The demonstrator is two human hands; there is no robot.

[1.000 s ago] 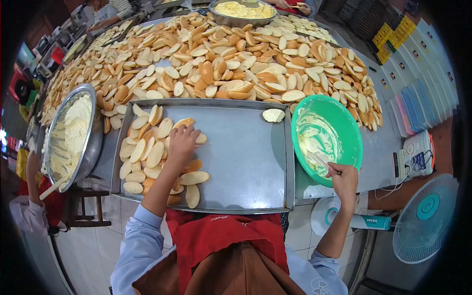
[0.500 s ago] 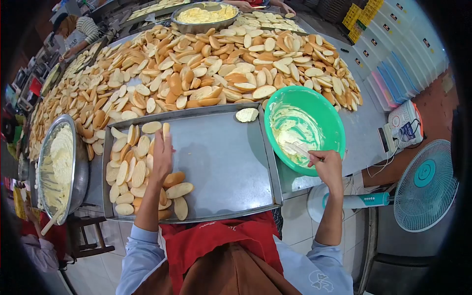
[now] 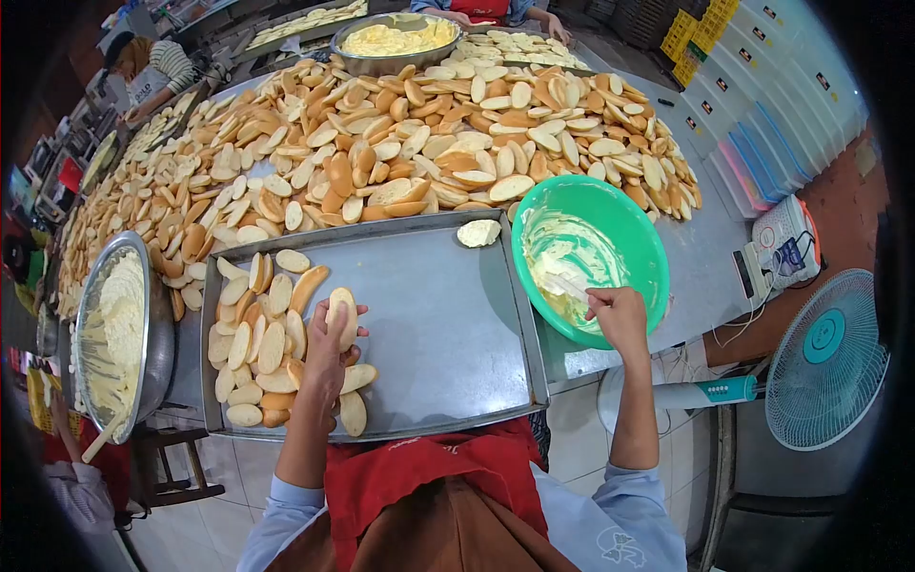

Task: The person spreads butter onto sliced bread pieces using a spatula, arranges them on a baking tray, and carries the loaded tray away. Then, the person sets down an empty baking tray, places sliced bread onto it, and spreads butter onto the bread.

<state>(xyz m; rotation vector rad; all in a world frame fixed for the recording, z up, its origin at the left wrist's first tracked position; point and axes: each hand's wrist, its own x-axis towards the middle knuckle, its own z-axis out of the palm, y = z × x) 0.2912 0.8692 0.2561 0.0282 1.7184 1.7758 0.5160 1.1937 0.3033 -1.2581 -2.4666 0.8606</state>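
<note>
My left hand is closed around an oval bread slice, held over the left half of a metal tray. Bread slices lie piled in the tray's left part, and one cream-topped piece rests in its far right corner. To the tray's right, my right hand is closed on the handle of a pale spreader. The spreader's blade is inside a green bowl smeared with cream.
A large heap of bread slices covers the table behind the tray. Metal bowls of cream stand at the left and far side. A fan is at the right. Other people are across the table and at the left.
My left hand has come back toward me from the tray's far left and now holds up a bread slice. My right hand stays at the green bowl with the spreader.
</note>
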